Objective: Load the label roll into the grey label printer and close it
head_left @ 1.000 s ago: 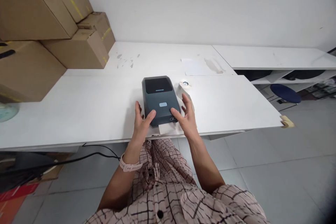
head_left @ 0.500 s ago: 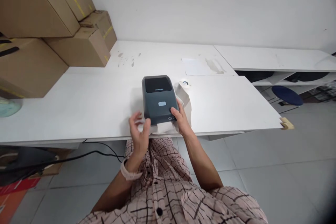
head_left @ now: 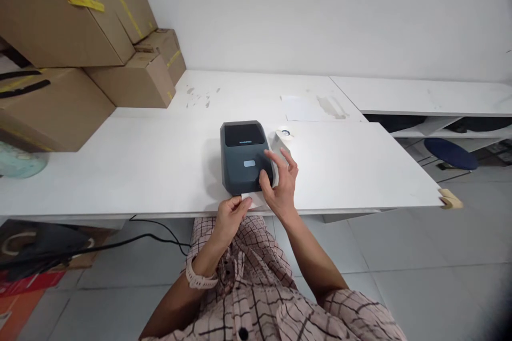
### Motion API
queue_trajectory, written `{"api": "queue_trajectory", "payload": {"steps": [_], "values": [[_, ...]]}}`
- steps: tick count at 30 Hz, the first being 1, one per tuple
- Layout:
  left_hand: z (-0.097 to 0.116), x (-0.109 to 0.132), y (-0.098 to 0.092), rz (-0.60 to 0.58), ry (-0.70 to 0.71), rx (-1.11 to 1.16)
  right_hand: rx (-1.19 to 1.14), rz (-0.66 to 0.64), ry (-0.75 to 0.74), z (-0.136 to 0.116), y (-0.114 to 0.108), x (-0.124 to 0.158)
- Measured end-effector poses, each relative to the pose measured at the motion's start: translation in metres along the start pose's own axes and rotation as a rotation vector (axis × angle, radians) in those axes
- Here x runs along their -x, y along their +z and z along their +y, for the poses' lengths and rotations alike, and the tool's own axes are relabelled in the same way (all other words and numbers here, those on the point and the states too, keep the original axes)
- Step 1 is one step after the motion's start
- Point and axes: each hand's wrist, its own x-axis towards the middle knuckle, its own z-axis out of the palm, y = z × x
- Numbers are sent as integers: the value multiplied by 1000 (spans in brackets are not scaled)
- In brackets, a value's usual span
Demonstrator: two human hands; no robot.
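Observation:
A dark grey label printer (head_left: pixel 244 155) sits near the front edge of a white table (head_left: pixel 140 170). A white label strip (head_left: pixel 256 200) sticks out of its front slot. My left hand (head_left: pixel 231 218) pinches the end of that strip at the table edge. My right hand (head_left: pixel 279 181) rests on the printer's front right corner, thumb pressing the top and fingers spread. A white label roll (head_left: pixel 284 136) stands just right of the printer, behind my right hand.
Stacked cardboard boxes (head_left: pixel 80 58) fill the table's back left. A sheet of paper (head_left: pixel 302 108) lies at the back. A lower white shelf (head_left: pixel 432 97) and a blue stool (head_left: pixel 450 152) are at the right. Black cables (head_left: pixel 120 240) run under the table.
My left hand left the printer's front left corner, dropped to the table edge and pinched the label strip. My right hand shifted to press on the printer's front right corner.

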Motion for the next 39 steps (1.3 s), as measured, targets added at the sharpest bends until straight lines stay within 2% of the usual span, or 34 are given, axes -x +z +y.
{"api": "queue_trajectory", "payload": {"steps": [2, 4, 6, 8, 11, 13, 17, 20, 24, 28, 31, 33, 36, 37, 39], "values": [[-5, 2, -5, -4, 43, -66, 127, -22, -222, -10, -3, -5], [-8, 5, -10, 26, 70, -100, 191, -60, -336, -18, -4, -9], [-8, 7, -16, 137, 102, -104, 228, -60, -375, -23, -2, -11], [-5, 6, -21, 300, 158, -64, 234, -65, -380, -26, -1, -10], [3, 0, -28, 464, 274, 26, 164, -127, -307, -24, -4, -4], [8, -8, -34, 512, 325, 72, 44, -168, -193, -20, -11, 2], [18, -30, -50, 573, 332, 106, -255, -216, 36, -13, -31, 2], [24, -55, -60, 531, 305, 78, -398, -273, 118, -16, -44, -19], [30, -92, -60, 368, 233, 27, -456, -276, 134, -22, -50, -71], [37, -111, -51, 237, 175, -65, -414, -251, 48, -21, -44, -132], [44, -115, -47, 198, 143, -134, -348, -223, -59, -16, -31, -166], [47, -117, -46, 206, 133, -192, -242, -163, -133, -13, -20, -175], [46, -121, -46, 229, 153, -256, 3, -55, -261, -9, -3, -168], [46, -122, -46, 239, 165, -265, 78, -70, -322, -7, 3, -163], [45, -124, -47, 255, 190, -288, 194, -205, -443, -4, 12, -152]]}}
